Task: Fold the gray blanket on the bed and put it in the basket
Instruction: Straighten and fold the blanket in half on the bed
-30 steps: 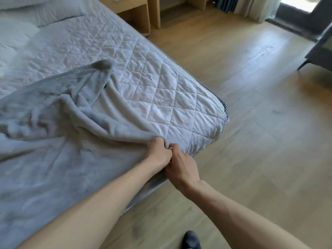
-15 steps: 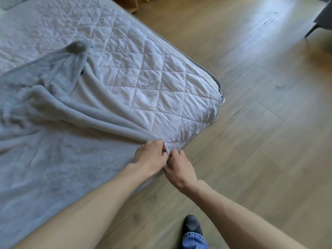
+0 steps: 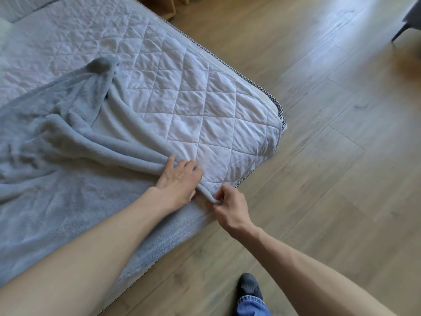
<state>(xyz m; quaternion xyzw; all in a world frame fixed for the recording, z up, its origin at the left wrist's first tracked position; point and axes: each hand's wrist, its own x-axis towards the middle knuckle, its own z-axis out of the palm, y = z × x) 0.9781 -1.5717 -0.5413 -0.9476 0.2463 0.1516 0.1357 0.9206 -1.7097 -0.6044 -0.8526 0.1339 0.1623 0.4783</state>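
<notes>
The gray blanket (image 3: 59, 197) lies rumpled over the left and near part of the bed (image 3: 182, 99). One bunched corner reaches toward the far side, and long folds run down to the near edge. The rest of the bed shows its white quilted cover, with dark trim along the right edge.

At the near edge, the left hand (image 3: 178, 179) rests palm down where the blanket's border meets the quilt. Its fingers are fairly straight and loosely spread, pressing on the cloth rather than gripping it. Just to its right, and close to touching it, the right hand (image 3: 229, 207) pinches the rolled edge of the blanket between thumb and curled fingers, at the spot where the cloth drops over the side of the bed.

On the wooden floor (image 3: 330, 167) near the bed stands a foot in a dark sock (image 3: 249, 289) with a denim cuff above it. A dark furniture leg (image 3: 401, 34) shows at the far right.
</notes>
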